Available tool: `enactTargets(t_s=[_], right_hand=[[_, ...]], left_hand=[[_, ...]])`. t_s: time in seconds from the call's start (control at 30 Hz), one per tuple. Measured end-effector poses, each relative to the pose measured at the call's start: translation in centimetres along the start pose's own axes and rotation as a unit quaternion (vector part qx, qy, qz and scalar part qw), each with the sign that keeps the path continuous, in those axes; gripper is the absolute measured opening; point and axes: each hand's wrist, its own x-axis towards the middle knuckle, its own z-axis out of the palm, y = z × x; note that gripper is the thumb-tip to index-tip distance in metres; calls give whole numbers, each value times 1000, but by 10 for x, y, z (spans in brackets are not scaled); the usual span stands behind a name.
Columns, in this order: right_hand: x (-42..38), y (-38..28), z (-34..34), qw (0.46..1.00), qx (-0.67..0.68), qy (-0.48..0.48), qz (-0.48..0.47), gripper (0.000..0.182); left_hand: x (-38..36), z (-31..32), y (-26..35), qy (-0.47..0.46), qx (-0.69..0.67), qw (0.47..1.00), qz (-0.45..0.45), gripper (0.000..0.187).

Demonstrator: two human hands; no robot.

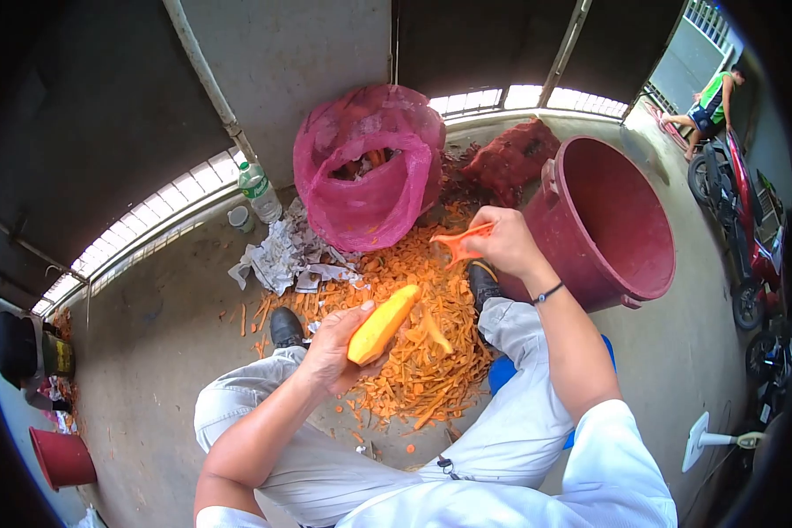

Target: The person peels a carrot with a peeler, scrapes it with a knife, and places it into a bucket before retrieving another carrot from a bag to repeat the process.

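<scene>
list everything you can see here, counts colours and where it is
carrot: 1, orange-yellow, peeled, in the left hand
peeler: 1, orange, in the right hand
peel pile: 1 heap, orange, on the floor between the feet
mesh sack: 1, pink, open, behind the peels
big tub: 1, dark red, right of the peels
red sack: 1, dark red, behind the tub
water bottle: 1, clear, green label, by the wall
crumpled paper: 1 heap, white, left of the sack
small bucket: 1, red, lower left
motorbike: 1, red, far right
other person: 1, top right
left hand: 1, gripping the carrot
right hand: 1, gripping the peeler
</scene>
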Motion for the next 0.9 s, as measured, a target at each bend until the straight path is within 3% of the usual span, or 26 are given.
enactTargets(t_s=[0.1, 0.17, 0.2, 0.27, 0.33, 0.47, 0.6, 0.67, 0.73, 0.77, 0.83, 0.9], right_hand=[[10, 22, 4, 994, 94, 49, 5, 14], [-6, -2, 8, 961, 276, 10, 4, 16], [-15, -11, 13, 961, 276, 4, 4, 16], [-30, -33, 21, 941, 318, -104, -44, 19], [-46, -59, 30, 950, 272, -153, -24, 19], [-56, -70, 42, 956, 224, -181, -61, 20], [-48, -56, 37, 939, 294, -170, -50, 20], [-24, -30, 16, 966, 240, -72, -63, 16], [1, 1, -6, 998, 13, 36, -43, 14], [2, 9, -9, 998, 11, 40, -46, 14], [7, 10, -9, 979, 193, 68, -11, 15], [-6, 0, 7, 971, 233, 10, -48, 15]], left_hand=[[4, -1, 3, -4, -9, 1000, -23, 46], [9, -10, 0, -17, -42, 999, -26, 51], [8, -11, -1, -12, -46, 999, -24, 51], [12, -9, -2, 4, -76, 997, -10, 51], [14, -10, -5, 59, -58, 996, -12, 48], [12, -5, -8, 97, -6, 995, 7, 41], [12, -13, -13, 54, 9, 998, 17, 36], [8, -10, -9, 44, 27, 998, 24, 37], [6, -5, -6, 32, 43, 998, 33, 39], [5, -3, -3, 29, 30, 999, 22, 40], [9, -9, -2, 26, 2, 1000, 10, 45], [15, -14, -5, 58, -36, 998, 15, 46]])
